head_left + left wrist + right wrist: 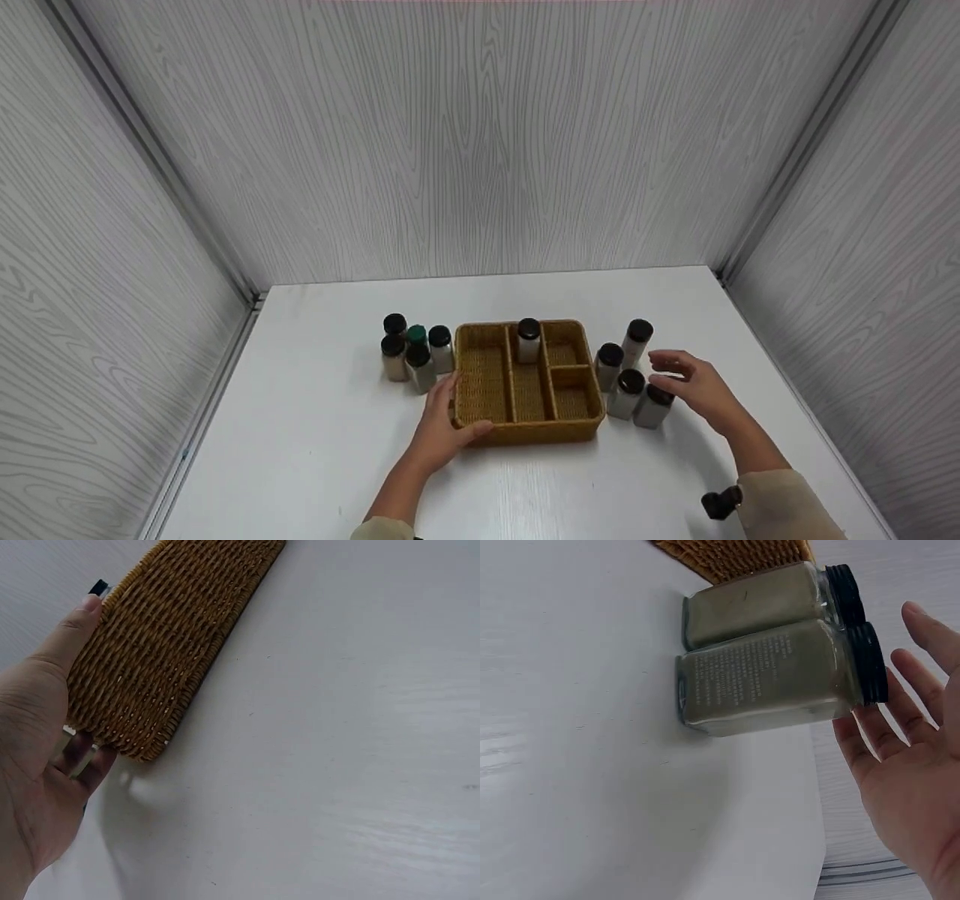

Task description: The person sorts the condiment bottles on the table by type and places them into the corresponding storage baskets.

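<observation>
A brown wicker basket (pixel 525 433) with several compartments sits mid-table, one black-capped jar (pixel 529 343) upright in its middle section. My left hand (pixel 440 429) grips the near left corner, thumb at the front rim; the left wrist view shows the fingers (pixel 96 766) round the end of the woven wall (pixel 150 652). Over the jars on the right, my right hand (pixel 696 386) hovers with loosely bent fingers and nothing in them. Closest to it is a square glass spice jar (pixel 769 679) with a black lid and printed text, beside a similar jar (pixel 757 604).
Left of the basket stands a cluster of jars, including a green-capped jar (pixel 417 335) and a black-capped jar (pixel 441 349). To the right are a taller jar (pixel 637 341) and another jar (pixel 608 366). Grey wood-grain panels (pixel 480 150) enclose the white table (pixel 315 420).
</observation>
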The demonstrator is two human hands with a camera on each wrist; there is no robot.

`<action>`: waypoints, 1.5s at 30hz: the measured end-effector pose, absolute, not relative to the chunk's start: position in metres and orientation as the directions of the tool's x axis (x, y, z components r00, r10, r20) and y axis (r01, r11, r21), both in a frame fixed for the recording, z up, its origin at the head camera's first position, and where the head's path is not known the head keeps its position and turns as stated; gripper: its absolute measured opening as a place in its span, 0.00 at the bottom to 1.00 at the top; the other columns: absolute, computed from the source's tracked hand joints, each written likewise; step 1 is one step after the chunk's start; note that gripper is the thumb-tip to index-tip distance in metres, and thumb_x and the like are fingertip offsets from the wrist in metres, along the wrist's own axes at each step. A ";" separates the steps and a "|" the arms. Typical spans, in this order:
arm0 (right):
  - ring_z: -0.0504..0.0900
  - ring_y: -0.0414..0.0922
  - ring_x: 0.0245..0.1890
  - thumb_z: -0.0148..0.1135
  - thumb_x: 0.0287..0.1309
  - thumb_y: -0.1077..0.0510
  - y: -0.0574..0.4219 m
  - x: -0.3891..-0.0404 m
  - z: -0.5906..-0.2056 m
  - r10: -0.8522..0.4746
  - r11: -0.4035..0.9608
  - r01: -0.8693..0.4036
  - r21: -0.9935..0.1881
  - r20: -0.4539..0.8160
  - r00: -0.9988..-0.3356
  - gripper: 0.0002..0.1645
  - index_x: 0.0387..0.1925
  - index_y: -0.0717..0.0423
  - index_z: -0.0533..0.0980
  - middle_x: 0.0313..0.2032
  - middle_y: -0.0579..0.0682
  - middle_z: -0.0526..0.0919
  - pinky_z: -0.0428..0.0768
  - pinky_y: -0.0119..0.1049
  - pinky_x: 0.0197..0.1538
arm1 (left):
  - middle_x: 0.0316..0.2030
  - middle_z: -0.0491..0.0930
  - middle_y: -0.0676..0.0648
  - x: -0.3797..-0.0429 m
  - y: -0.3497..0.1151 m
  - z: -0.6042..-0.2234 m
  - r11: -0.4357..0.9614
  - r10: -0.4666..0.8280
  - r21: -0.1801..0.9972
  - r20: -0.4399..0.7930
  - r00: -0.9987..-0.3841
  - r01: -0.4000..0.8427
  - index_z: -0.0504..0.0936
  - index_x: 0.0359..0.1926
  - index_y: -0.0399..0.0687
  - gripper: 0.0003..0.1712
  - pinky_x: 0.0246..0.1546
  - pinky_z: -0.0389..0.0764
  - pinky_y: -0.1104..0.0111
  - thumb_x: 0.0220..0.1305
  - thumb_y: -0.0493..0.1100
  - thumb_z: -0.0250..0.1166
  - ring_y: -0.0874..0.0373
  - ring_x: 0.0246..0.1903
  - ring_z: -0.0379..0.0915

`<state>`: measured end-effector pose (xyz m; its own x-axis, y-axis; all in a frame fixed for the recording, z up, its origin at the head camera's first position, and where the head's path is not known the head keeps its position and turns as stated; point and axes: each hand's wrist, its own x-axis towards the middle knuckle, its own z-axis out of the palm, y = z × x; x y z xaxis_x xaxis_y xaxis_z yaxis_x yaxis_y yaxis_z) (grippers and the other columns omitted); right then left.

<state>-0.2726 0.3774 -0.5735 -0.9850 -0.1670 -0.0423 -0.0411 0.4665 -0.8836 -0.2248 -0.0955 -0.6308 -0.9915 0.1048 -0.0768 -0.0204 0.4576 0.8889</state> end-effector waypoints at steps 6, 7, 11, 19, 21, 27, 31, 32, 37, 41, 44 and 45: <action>0.81 0.38 0.68 0.75 0.70 0.50 0.382 -0.262 -0.588 -0.175 0.416 -0.011 -0.909 -0.068 -0.982 0.38 0.75 0.58 0.73 0.74 0.69 0.74 0.82 0.22 0.59 | 0.87 0.48 0.40 -0.224 -0.094 -0.632 0.458 0.092 0.888 -0.093 -0.991 -0.041 0.49 0.88 0.61 0.66 0.81 0.62 0.36 0.61 0.62 0.81 0.33 0.85 0.51; 0.80 0.32 0.65 0.75 0.69 0.50 0.382 -0.260 -0.590 -0.179 0.409 -0.012 -0.912 -0.067 -0.982 0.39 0.75 0.58 0.73 0.74 0.69 0.74 0.82 0.22 0.60 | 0.87 0.48 0.39 -0.224 -0.094 -0.632 0.457 0.091 0.888 -0.094 -0.991 -0.042 0.49 0.88 0.61 0.66 0.82 0.62 0.36 0.61 0.62 0.81 0.33 0.85 0.51; 0.79 0.23 0.59 0.77 0.67 0.52 0.382 -0.256 -0.596 -0.183 0.395 -0.009 -0.919 -0.070 -0.981 0.40 0.75 0.59 0.73 0.73 0.68 0.75 0.82 0.21 0.59 | 0.87 0.49 0.38 -0.225 -0.094 -0.630 0.460 0.093 0.887 -0.089 -0.992 -0.037 0.49 0.88 0.61 0.67 0.82 0.62 0.36 0.60 0.65 0.81 0.34 0.85 0.52; 0.84 0.35 0.59 0.77 0.66 0.55 0.382 -0.253 -0.606 -0.136 0.409 0.035 -0.912 -0.099 -0.986 0.39 0.74 0.59 0.74 0.69 0.66 0.79 0.85 0.26 0.53 | 0.85 0.50 0.37 -0.226 -0.095 -0.625 0.499 0.109 0.867 -0.074 -0.991 -0.009 0.48 0.89 0.54 0.69 0.80 0.66 0.37 0.60 0.63 0.81 0.31 0.82 0.57; 0.83 0.39 0.61 0.77 0.66 0.55 0.382 -0.253 -0.608 -0.122 0.414 0.039 -0.910 -0.098 -0.988 0.38 0.74 0.58 0.75 0.70 0.66 0.78 0.85 0.26 0.53 | 0.85 0.50 0.37 -0.227 -0.095 -0.624 0.511 0.113 0.860 -0.074 -0.991 -0.006 0.48 0.89 0.52 0.70 0.79 0.67 0.38 0.60 0.64 0.81 0.31 0.82 0.58; 0.82 0.44 0.63 0.78 0.66 0.56 0.381 -0.251 -0.614 -0.089 0.420 0.050 -0.906 -0.096 -0.991 0.38 0.74 0.56 0.75 0.71 0.65 0.78 0.85 0.26 0.52 | 0.85 0.50 0.35 -0.228 -0.095 -0.623 0.534 0.124 0.845 -0.070 -0.990 0.008 0.48 0.89 0.49 0.69 0.78 0.69 0.37 0.61 0.62 0.82 0.30 0.81 0.59; 0.82 0.46 0.63 0.77 0.66 0.57 0.379 -0.251 -0.616 -0.077 0.432 0.037 -0.901 -0.078 -0.994 0.37 0.74 0.56 0.76 0.70 0.66 0.78 0.85 0.26 0.51 | 0.85 0.50 0.34 -0.229 -0.096 -0.622 0.549 0.120 0.836 -0.049 -0.992 0.025 0.50 0.88 0.47 0.68 0.78 0.69 0.37 0.60 0.61 0.82 0.30 0.81 0.59; 0.83 0.45 0.62 0.77 0.66 0.57 0.379 -0.251 -0.617 -0.073 0.438 0.034 -0.898 -0.074 -0.995 0.37 0.73 0.56 0.76 0.70 0.66 0.79 0.85 0.26 0.50 | 0.85 0.50 0.34 -0.230 -0.096 -0.622 0.552 0.119 0.833 -0.044 -0.992 0.029 0.51 0.88 0.47 0.68 0.78 0.69 0.38 0.59 0.61 0.83 0.30 0.81 0.60; 0.83 0.36 0.57 0.78 0.65 0.56 0.379 -0.252 -0.620 -0.053 0.461 0.037 -0.887 -0.069 -0.996 0.36 0.72 0.55 0.78 0.68 0.65 0.80 0.85 0.26 0.50 | 0.85 0.50 0.37 -0.232 -0.097 -0.624 0.553 0.116 0.832 -0.024 -0.993 0.045 0.54 0.87 0.48 0.68 0.77 0.71 0.38 0.57 0.61 0.84 0.32 0.80 0.61; 0.82 0.31 0.54 0.79 0.64 0.55 0.380 -0.253 -0.622 -0.046 0.462 0.046 -0.885 -0.075 -0.996 0.36 0.72 0.54 0.78 0.69 0.64 0.80 0.86 0.26 0.50 | 0.86 0.51 0.41 -0.234 -0.098 -0.628 0.534 0.119 0.844 -0.007 -0.993 0.058 0.55 0.86 0.50 0.68 0.76 0.72 0.39 0.55 0.61 0.85 0.34 0.80 0.62; 0.82 0.31 0.55 0.79 0.64 0.55 0.381 -0.254 -0.621 -0.049 0.462 0.042 -0.886 -0.073 -0.996 0.36 0.72 0.54 0.78 0.70 0.65 0.79 0.85 0.26 0.50 | 0.87 0.51 0.43 -0.235 -0.098 -0.629 0.513 0.118 0.856 0.008 -0.993 0.068 0.55 0.86 0.51 0.69 0.77 0.72 0.39 0.53 0.61 0.86 0.35 0.81 0.61; 0.82 0.31 0.54 0.79 0.64 0.54 0.381 -0.254 -0.621 -0.046 0.462 0.043 -0.886 -0.072 -0.996 0.36 0.72 0.53 0.78 0.69 0.64 0.79 0.85 0.26 0.50 | 0.87 0.51 0.43 -0.235 -0.098 -0.630 0.508 0.118 0.858 0.015 -0.993 0.073 0.55 0.86 0.50 0.69 0.77 0.71 0.39 0.53 0.60 0.86 0.35 0.81 0.60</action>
<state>-0.2539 0.3808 -0.6209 -0.9963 -0.0463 -0.0720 0.0426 0.4621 -0.8858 -0.2354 -0.0984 -0.6295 -0.9929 0.1183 0.0150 0.0735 0.5081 0.8582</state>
